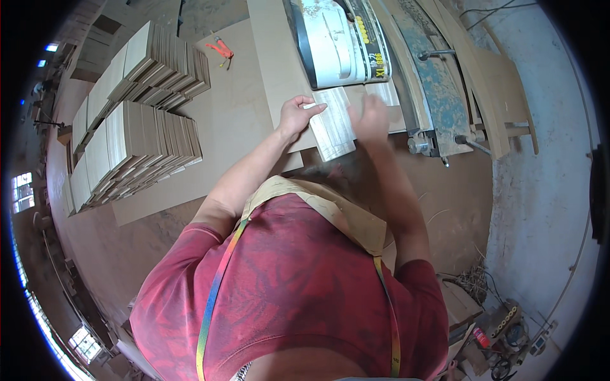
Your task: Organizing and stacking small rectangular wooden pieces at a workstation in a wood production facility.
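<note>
A pale, rectangular wooden board (335, 130) juts toward me from below the front of a white machine housing (330, 54). My left hand (298, 117) grips its left edge, thumb on top and fingers folded beneath. At the board's right edge is my right hand (372, 120), raised and smeared by motion, so its fingers do not show clearly. Just past that hand lies another pale wooden piece (393, 96), partly hidden, beside the machine's right corner.
Tall stacks of thin wooden boards (162, 130) stand on the left. Red-handled pliers (222, 49) lie on the brown sheet (244, 89) beyond them. A worn blue metal machine part (448, 82) with knobs stands at right, near a whitish wall (540, 178). Tools and scraps clutter the lower right.
</note>
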Action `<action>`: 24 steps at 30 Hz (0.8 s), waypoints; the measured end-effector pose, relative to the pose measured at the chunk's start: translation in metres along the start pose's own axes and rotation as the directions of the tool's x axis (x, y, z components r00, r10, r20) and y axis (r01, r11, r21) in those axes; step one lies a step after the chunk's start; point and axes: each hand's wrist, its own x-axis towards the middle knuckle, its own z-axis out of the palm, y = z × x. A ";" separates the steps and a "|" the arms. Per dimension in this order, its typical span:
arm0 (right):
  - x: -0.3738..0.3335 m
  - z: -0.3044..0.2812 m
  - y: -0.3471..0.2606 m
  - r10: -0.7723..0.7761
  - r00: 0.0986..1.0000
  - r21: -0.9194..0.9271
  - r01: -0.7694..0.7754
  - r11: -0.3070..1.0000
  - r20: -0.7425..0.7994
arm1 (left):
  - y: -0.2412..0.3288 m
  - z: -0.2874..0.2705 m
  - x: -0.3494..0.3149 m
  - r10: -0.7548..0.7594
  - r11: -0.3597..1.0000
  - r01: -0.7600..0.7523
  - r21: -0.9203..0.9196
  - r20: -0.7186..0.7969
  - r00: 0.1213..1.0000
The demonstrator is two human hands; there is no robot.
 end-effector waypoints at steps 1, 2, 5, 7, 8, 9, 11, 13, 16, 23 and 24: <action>-0.014 -0.004 -0.018 -0.030 1.000 -0.005 0.030 1.000 -0.001 | -0.002 0.001 0.001 0.015 0.999 -0.014 0.028 -0.014 1.000; -0.032 -0.008 -0.035 -0.052 0.997 -0.032 0.054 0.998 0.065 | -0.004 0.002 0.002 0.024 0.998 -0.023 0.056 -0.023 0.999; -0.059 -0.027 -0.045 -0.065 0.992 -0.079 0.074 0.994 0.111 | -0.006 -0.001 -0.001 0.006 0.999 -0.005 0.038 -0.011 1.000; -0.068 -0.038 -0.034 -0.041 0.997 -0.109 0.048 0.993 0.068 | -0.003 -0.008 -0.007 -0.054 0.998 0.056 -0.035 0.030 0.998; -0.068 -0.042 -0.024 -0.033 0.999 -0.130 0.038 0.991 0.040 | 0.000 -0.011 -0.008 -0.056 0.995 0.059 -0.084 0.039 0.998; -0.067 -0.045 -0.013 -0.032 0.999 -0.134 0.037 0.990 0.035 | 0.003 -0.013 -0.009 -0.073 0.994 0.077 -0.073 0.063 0.995; -0.065 -0.049 0.006 -0.003 1.000 -0.237 0.005 0.972 0.009 | 0.008 -0.018 -0.014 -0.070 0.981 0.100 -0.168 0.177 0.982; -0.058 -0.046 0.023 0.016 0.999 -0.324 -0.024 0.946 -0.028 | 0.013 -0.021 -0.015 -0.048 0.963 0.119 -0.240 0.281 0.959; -0.039 -0.030 0.039 -0.027 0.998 -0.369 0.001 0.930 -0.065 | 0.015 -0.017 -0.012 -0.045 0.979 0.091 -0.183 0.240 0.970; -0.005 0.006 0.053 -0.142 0.989 -0.449 0.112 0.886 -0.032 | 0.005 -0.001 -0.005 -0.026 0.998 0.024 0.057 0.047 0.999; -0.008 0.005 0.054 -0.110 0.994 -0.457 0.095 0.884 -0.006 | 0.003 -0.001 -0.006 -0.064 0.996 0.062 0.068 0.024 0.998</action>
